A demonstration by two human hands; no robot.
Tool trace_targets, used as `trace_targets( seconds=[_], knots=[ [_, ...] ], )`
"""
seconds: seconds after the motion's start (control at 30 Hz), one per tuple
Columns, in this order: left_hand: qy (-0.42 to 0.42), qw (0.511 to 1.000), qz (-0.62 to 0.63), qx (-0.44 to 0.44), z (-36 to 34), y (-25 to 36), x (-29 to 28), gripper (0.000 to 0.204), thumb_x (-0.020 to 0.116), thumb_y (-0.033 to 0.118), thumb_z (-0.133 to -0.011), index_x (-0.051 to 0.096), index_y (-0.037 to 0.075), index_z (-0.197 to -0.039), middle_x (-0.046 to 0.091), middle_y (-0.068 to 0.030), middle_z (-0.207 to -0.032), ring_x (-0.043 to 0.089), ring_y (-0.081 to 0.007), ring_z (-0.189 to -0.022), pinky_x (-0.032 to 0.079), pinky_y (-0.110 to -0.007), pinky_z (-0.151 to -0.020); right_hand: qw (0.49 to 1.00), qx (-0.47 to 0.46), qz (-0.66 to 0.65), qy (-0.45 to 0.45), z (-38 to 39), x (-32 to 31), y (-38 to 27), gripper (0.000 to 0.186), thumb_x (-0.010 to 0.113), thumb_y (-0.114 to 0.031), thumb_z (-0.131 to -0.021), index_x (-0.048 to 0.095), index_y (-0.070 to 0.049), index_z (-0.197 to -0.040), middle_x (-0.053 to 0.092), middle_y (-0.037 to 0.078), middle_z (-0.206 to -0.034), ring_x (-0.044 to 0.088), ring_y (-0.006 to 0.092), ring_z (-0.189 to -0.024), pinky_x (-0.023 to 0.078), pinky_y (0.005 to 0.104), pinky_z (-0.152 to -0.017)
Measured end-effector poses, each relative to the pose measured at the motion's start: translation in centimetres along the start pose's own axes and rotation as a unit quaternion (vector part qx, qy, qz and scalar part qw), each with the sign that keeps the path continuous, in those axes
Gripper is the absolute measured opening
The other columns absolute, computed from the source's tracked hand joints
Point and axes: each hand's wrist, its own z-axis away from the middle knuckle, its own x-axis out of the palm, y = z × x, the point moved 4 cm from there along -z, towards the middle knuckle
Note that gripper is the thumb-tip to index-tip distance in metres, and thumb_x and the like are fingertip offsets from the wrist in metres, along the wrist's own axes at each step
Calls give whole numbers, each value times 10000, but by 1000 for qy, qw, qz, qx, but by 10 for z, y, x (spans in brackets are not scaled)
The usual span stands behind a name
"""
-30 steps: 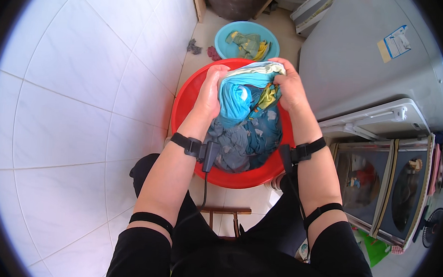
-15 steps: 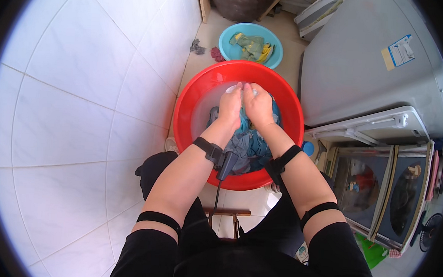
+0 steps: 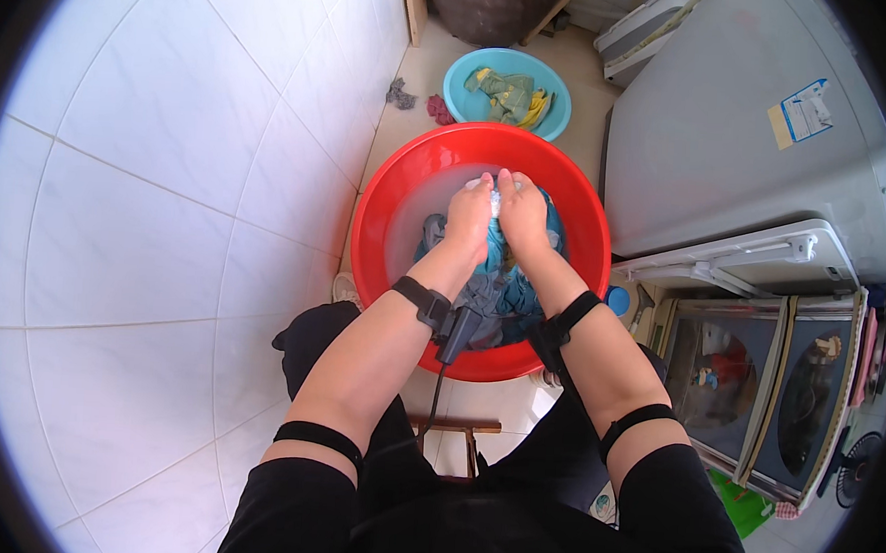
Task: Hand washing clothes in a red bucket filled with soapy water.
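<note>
Both hands are down inside the red wash basin [image 3: 376,223], pressed side by side over the far half of its water. The left hand [image 3: 469,216] and the right hand [image 3: 522,217] have their fingers curled shut around a bunched fold of the wet blue garment [image 3: 508,285], knuckles nearly touching; the rest of that cloth trails back toward the near rim of the basin, under the wrists. To rub it well, it looks wise to keep the gathered fold short between the two fists and work one against the other just at the waterline, so suds stay in the basin and do not slop over the rim. Beyond the basin's far rim sits a smaller blue basin [image 3: 556,82] holding green and yellow cloths [image 3: 508,92]; right of the red basin stands a grey washing machine [image 3: 711,140].
</note>
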Motion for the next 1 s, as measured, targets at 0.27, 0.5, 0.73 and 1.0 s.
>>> trace_targets(
  seconds=[0.27, 0.5, 0.73, 1.0],
  knots=[
    [-11, 1000, 28, -7, -12, -4, -23, 303, 531, 286, -1049, 675, 20, -1057, 676, -98, -1040, 613, -176, -899, 476, -351, -786, 995, 19, 23, -98, 12, -12, -62, 358, 532, -383, -1014, 701, -83, -916, 695, 230, -881, 670, 435, -886, 530, 501, -779],
    [-56, 998, 19, 18, -6, 32, -13, 296, 570, 320, -1039, 644, 49, -1133, 677, -58, -1040, 652, -146, -907, 514, -310, -819, 937, 171, -252, -172, -27, -27, -13, 479, 547, -422, -1047, 698, 16, -925, 707, 133, -853, 661, 228, -794, 528, 347, -769],
    [-189, 970, -152, 2, 3, 34, -16, 690, 593, 588, -977, 625, -29, -1282, 669, -110, -1218, 616, -181, -1120, 473, -319, -970, 805, 212, -475, -285, -42, -90, -52, 251, 714, -97, -918, 644, -4, -1140, 711, 102, -1040, 700, 204, -941, 569, 328, -865],
    [-254, 888, -371, 94, 21, 62, -15, 623, 807, 369, -841, 623, 29, -1329, 699, -131, -1199, 648, -203, -1118, 503, -344, -954, 788, 158, -515, -296, -51, -113, -54, 507, 637, 118, -761, 623, -10, -1251, 711, 141, -1109, 703, 249, -1016, 560, 353, -946]
  ],
)
